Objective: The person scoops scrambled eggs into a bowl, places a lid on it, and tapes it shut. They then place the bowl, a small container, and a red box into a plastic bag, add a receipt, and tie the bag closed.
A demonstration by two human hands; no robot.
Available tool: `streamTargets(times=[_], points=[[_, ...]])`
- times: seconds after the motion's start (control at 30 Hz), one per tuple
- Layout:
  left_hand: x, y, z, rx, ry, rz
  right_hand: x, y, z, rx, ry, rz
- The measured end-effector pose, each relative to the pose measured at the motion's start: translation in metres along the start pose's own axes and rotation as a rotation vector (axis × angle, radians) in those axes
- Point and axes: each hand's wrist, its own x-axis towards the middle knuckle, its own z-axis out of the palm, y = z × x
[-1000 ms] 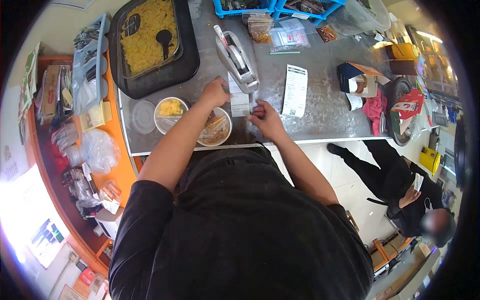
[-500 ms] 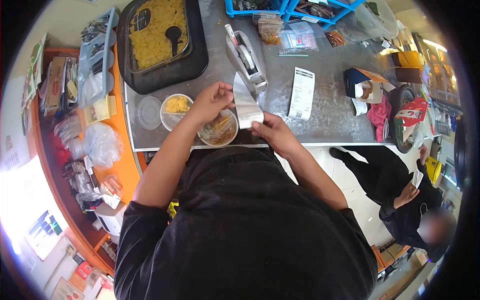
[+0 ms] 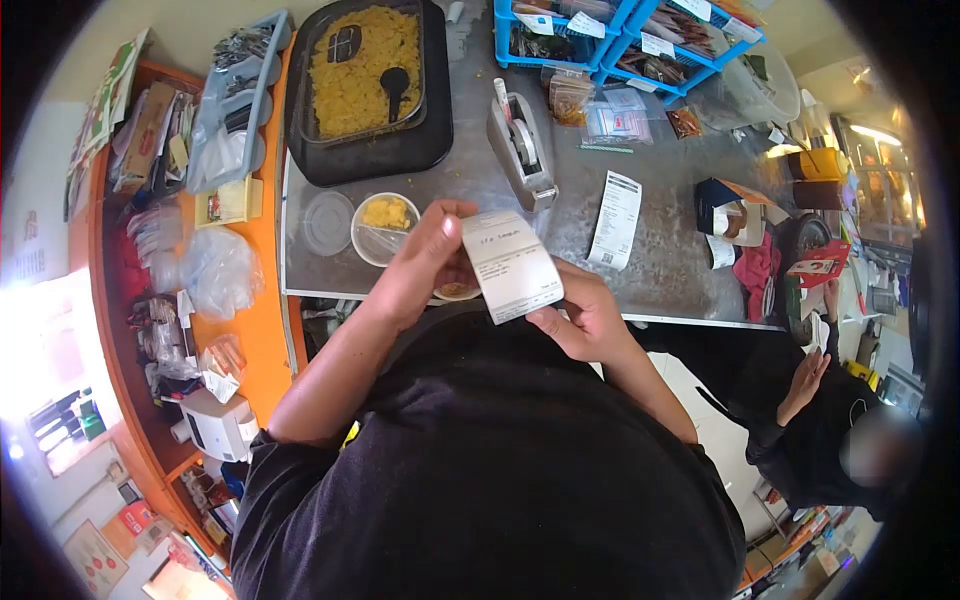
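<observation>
On my feed the left hand pinches the upper left edge of a printed paper slip, the right hand its lower right corner; both grips are closed. I have the slip up, nearer me than the tape dispenser. Left of the dispenser I see a bowl; right of it, a receipt.

Behind the paper slip at mid-frame, some fingers of the right grip are hidden; whether the slip is pinched by the left grip cannot be told. By both left grip and slip, most of a bowl is covered. Fine print on the long receipt is too small. The blue baskets are cut off along the top edge. At lower right, a person's head is blurred.
</observation>
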Motion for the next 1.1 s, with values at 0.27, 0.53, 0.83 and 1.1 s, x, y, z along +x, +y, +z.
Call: streamTargets(times=[0.27,0.53,0.83,1.1], points=[[-0.005,0.039,0.031,0.365,0.018,0.436,0.002,-0.001,-0.004,-0.175,-0.099,0.116],[-0.015,0.036,0.04,0.682,-0.013,0.583,0.019,-0.021,-0.017,0.189,0.182,0.058],[-0.028,0.041,0.046,0.704,0.02,0.576,0.045,-0.046,-0.005,0.214,0.343,0.0],[-0.033,0.046,0.045,0.532,-0.053,0.477,0.045,-0.05,-0.004,0.187,0.282,0.023]])
